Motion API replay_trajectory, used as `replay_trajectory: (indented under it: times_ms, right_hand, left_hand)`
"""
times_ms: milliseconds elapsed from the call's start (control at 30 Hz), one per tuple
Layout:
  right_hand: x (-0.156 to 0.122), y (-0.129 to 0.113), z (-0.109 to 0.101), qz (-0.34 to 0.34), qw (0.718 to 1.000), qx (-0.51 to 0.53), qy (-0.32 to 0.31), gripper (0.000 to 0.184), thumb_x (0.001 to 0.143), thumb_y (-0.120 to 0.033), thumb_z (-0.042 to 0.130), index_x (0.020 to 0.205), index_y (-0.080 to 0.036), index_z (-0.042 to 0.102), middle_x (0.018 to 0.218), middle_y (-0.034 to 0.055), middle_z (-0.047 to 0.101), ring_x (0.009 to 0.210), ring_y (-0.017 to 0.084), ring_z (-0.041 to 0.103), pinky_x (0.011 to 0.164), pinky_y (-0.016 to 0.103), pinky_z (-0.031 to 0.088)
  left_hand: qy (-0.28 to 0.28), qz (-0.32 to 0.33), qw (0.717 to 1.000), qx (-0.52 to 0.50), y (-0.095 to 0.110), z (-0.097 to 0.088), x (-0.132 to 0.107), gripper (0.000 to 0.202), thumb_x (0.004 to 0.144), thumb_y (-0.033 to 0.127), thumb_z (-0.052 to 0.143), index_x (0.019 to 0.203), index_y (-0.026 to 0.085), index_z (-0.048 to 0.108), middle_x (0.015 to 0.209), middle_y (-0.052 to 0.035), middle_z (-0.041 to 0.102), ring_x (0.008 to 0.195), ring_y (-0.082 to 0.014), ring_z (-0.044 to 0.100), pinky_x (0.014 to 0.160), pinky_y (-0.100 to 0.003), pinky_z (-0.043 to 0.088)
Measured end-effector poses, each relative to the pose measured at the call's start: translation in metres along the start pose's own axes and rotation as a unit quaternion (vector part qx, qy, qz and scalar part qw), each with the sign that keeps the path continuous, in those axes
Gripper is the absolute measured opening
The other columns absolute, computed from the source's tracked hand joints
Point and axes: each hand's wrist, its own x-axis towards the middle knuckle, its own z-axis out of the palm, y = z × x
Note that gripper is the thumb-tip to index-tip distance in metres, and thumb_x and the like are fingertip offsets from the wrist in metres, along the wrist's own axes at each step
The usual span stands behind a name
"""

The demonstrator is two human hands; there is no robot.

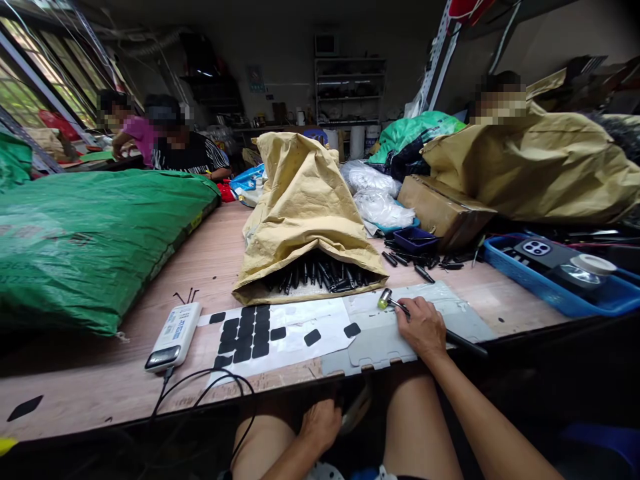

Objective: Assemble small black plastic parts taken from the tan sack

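My right hand (423, 327) rests on the grey metal plate (380, 340) at the table's front edge, fingers closed around the handle of a small hammer (386, 300) with a yellow-green head. My left hand (320, 423) lies below the table edge on my left knee, fingers curled, and I cannot make out anything in it. A white sheet with several black rounded pads (247, 331) lies left of the plate. Behind it, an open tan paper sack (305, 220) shows several black rod-shaped parts (320, 275) inside.
A white power bank (173, 335) with a black cable lies at the front left. A large green sack (95, 233) fills the left side. A blue tray (565, 283) with a phone case, a cardboard box (443, 210) and more sacks stand right. Other people sit at the back.
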Motion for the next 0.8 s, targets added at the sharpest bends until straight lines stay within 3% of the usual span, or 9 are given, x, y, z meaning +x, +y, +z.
replay_trajectory:
  times_ms: [133, 233, 300, 367, 500, 567, 667, 800]
  right_hand:
    - [0.0, 0.0, -0.001, -0.001, 1.0, 0.001, 0.001, 0.016, 0.093, -0.029, 0.06, 0.103, -0.023, 0.071, 0.095, 0.0054, 0.063, 0.088, 0.022, 0.052, 0.074, 0.033, 0.031]
    - [-0.001, -0.001, -0.001, 0.0, 1.0, 0.0, 0.001, 0.016, 0.093, -0.029, 0.06, 0.104, -0.023, 0.071, 0.095, 0.0051, 0.063, 0.089, 0.022, 0.052, 0.074, 0.033, 0.031]
    - [-0.001, -0.001, 0.0, 0.003, 1.0, -0.003, 0.001, 0.016, 0.093, -0.03, 0.061, 0.104, -0.023, 0.071, 0.095, 0.005, 0.063, 0.089, 0.022, 0.052, 0.074, 0.033, 0.03]
    - [-0.001, 0.0, 0.001, 0.005, 1.0, -0.005, 0.0, 0.017, 0.093, -0.03, 0.061, 0.104, -0.024, 0.071, 0.095, 0.0049, 0.063, 0.089, 0.022, 0.052, 0.074, 0.033, 0.03]
    - [-0.001, 0.001, 0.002, 0.002, 1.0, -0.001, 0.0, 0.017, 0.093, -0.03, 0.061, 0.105, -0.024, 0.071, 0.095, 0.0045, 0.063, 0.088, 0.022, 0.052, 0.074, 0.033, 0.03]
    - [-0.001, 0.001, 0.002, -0.001, 1.0, 0.004, 0.003, 0.017, 0.093, -0.029, 0.06, 0.105, -0.024, 0.071, 0.095, 0.0046, 0.063, 0.088, 0.022, 0.052, 0.074, 0.033, 0.03]
    - [0.0, 0.002, 0.003, -0.002, 1.0, 0.008, 0.005, 0.016, 0.093, -0.029, 0.06, 0.104, -0.024, 0.07, 0.094, 0.0045, 0.063, 0.089, 0.021, 0.052, 0.074, 0.033, 0.031]
    - [0.001, 0.001, 0.002, -0.005, 1.0, 0.007, 0.001, 0.015, 0.093, -0.029, 0.06, 0.104, -0.024, 0.07, 0.094, 0.0045, 0.063, 0.089, 0.021, 0.052, 0.074, 0.032, 0.031]
  left_hand:
    - [0.005, 0.081, 0.996, 0.03, 0.018, -0.02, -0.028, 0.036, 0.092, 0.032, 0.05, 0.123, 0.023, 0.067, 0.119, -0.0107, 0.073, 0.113, -0.0286, 0.066, 0.096, -0.039, 0.049]
    - [-0.012, 0.15, 0.989, -0.003, 0.041, -0.051, -0.045, 0.024, 0.085, 0.035, 0.059, 0.101, 0.028, 0.075, 0.096, -0.0033, 0.077, 0.09, -0.0243, 0.07, 0.078, -0.032, 0.05]
    - [0.004, 0.187, 0.981, -0.054, 0.055, -0.08, -0.04, 0.021, 0.085, 0.037, 0.059, 0.09, 0.026, 0.076, 0.082, -0.0008, 0.075, 0.076, -0.0202, 0.067, 0.066, -0.028, 0.046]
    - [0.078, 0.203, 0.969, -0.116, 0.064, -0.114, -0.02, 0.025, 0.089, 0.038, 0.055, 0.092, 0.024, 0.076, 0.081, -0.0006, 0.074, 0.074, -0.018, 0.066, 0.064, -0.026, 0.045]
    - [0.331, 0.074, 0.935, -0.099, 0.06, -0.181, 0.041, 0.027, 0.091, 0.032, 0.056, 0.107, 0.019, 0.072, 0.088, -0.0048, 0.074, 0.081, -0.02, 0.066, 0.075, -0.029, 0.048]
    - [0.402, 0.005, 0.914, -0.055, 0.054, -0.205, 0.067, 0.028, 0.091, 0.031, 0.057, 0.111, 0.018, 0.071, 0.1, -0.0089, 0.074, 0.093, -0.0233, 0.068, 0.08, -0.031, 0.049]
    - [0.431, -0.068, 0.9, -0.01, 0.045, -0.224, 0.09, 0.031, 0.091, 0.031, 0.056, 0.115, 0.015, 0.07, 0.112, -0.0155, 0.071, 0.104, -0.0284, 0.067, 0.085, -0.035, 0.05]
    - [0.421, -0.096, 0.902, 0.0, 0.041, -0.227, 0.1, 0.03, 0.089, 0.03, 0.058, 0.111, 0.014, 0.072, 0.112, -0.0195, 0.071, 0.106, -0.0334, 0.067, 0.085, -0.039, 0.051]
